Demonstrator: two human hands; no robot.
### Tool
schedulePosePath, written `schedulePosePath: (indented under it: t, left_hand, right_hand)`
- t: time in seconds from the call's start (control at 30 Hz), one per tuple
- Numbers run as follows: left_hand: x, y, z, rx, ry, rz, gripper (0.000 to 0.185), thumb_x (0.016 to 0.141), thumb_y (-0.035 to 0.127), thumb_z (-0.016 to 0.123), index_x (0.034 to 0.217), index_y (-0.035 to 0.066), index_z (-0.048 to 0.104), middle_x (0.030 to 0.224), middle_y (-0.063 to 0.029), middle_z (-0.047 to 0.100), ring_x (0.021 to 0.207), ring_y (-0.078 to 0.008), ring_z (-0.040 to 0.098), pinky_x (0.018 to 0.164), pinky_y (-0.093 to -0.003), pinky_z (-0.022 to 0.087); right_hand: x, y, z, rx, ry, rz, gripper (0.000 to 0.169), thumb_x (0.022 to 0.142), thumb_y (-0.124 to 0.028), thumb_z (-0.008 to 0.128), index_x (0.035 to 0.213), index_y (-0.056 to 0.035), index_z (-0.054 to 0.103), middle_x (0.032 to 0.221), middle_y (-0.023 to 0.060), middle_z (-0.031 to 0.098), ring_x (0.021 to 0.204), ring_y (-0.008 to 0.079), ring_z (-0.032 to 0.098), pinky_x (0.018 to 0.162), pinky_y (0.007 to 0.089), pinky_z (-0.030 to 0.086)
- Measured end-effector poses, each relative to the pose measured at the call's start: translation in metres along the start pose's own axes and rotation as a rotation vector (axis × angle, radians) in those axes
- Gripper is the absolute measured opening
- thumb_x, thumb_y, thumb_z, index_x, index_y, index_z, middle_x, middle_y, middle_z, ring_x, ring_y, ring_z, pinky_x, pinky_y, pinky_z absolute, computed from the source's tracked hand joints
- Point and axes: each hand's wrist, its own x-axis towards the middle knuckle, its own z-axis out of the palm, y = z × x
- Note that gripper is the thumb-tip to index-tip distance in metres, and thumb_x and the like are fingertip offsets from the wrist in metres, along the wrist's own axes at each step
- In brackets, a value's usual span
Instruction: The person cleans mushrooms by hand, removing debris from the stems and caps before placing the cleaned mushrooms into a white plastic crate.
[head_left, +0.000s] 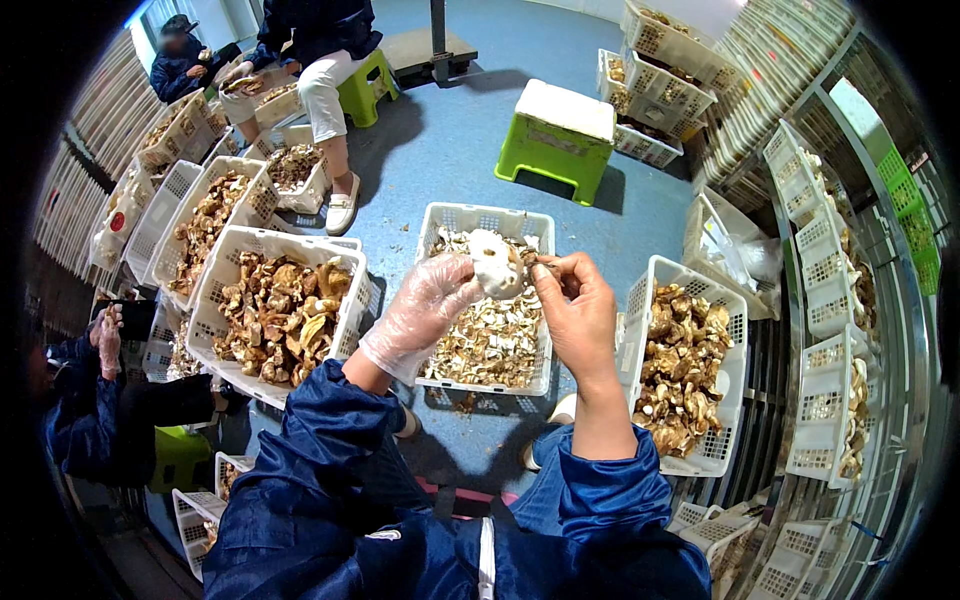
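Note:
My left hand (429, 309), in a clear plastic glove, holds a pale mushroom (495, 264) by its left side. My bare right hand (581, 311) is at the mushroom's right side, its thumb and forefinger closed on a small dark piece, perhaps part of a stem or a small tool; which one I cannot tell. Both hands are above a white plastic basket (545, 375) filled with small cut mushroom pieces (484, 345). To the left stands a white basket (352, 264) of larger brown mushrooms (281, 322). At the right is another basket (739, 307) of brown mushrooms (679, 367).
A green stool (559, 146) with a white top stands beyond the central basket. Several people in dark blue jackets sit at the left, one (330, 82) on a green stool. Stacked baskets (667, 75) are at the back right; a metal rack with more baskets (821, 405) lines the right.

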Motion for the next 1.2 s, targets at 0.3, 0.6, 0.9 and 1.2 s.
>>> schedulePosePath:
  t: [0.3,0.6,0.9,1.2]
  left_hand:
    - [-0.010,0.056,-0.002,-0.996,-0.032,-0.452,0.044,0.107,0.035,0.062,0.137,0.001,0.063,0.110,-0.0062,0.069,0.117,-0.0223,0.065,0.108,-0.0472,0.053]
    - [-0.008,0.035,-0.011,-1.239,-0.007,-0.512,0.050,0.109,0.034,0.057,0.144,-0.003,0.055,0.101,-0.0034,0.070,0.114,-0.0258,0.066,0.099,-0.0496,0.055]
    - [-0.004,0.017,-0.005,-1.482,0.075,-0.514,0.046,0.111,0.029,0.053,0.145,-0.002,0.050,0.109,-0.0087,0.069,0.116,-0.0306,0.067,0.098,-0.0544,0.061]
    - [-0.003,0.015,0.001,-1.744,0.097,-0.483,0.046,0.109,0.017,0.057,0.147,-0.004,0.044,0.127,-0.0177,0.063,0.135,-0.0385,0.058,0.097,-0.0449,0.066]
  right_hand:
    - [0.000,-0.012,-0.014,-0.404,0.061,-0.172,0.013,0.098,-0.015,0.074,0.103,-0.0040,0.070,0.106,0.0124,0.078,0.095,0.0303,0.074,0.085,0.0383,0.057]
    - [0.003,-0.007,-0.010,-0.489,0.001,-0.295,0.013,0.094,-0.015,0.076,0.099,-0.0049,0.069,0.115,0.0121,0.075,0.115,0.0341,0.066,0.098,0.0442,0.052]
    - [0.005,-0.005,-0.008,-0.511,-0.017,-0.360,0.011,0.092,-0.013,0.077,0.098,-0.0055,0.072,0.117,0.0109,0.075,0.112,0.0328,0.067,0.096,0.0426,0.053]
    - [0.007,0.000,-0.008,-0.546,0.008,-0.336,0.011,0.095,-0.014,0.075,0.100,-0.0046,0.071,0.114,0.0110,0.077,0.108,0.0340,0.070,0.092,0.0427,0.055]
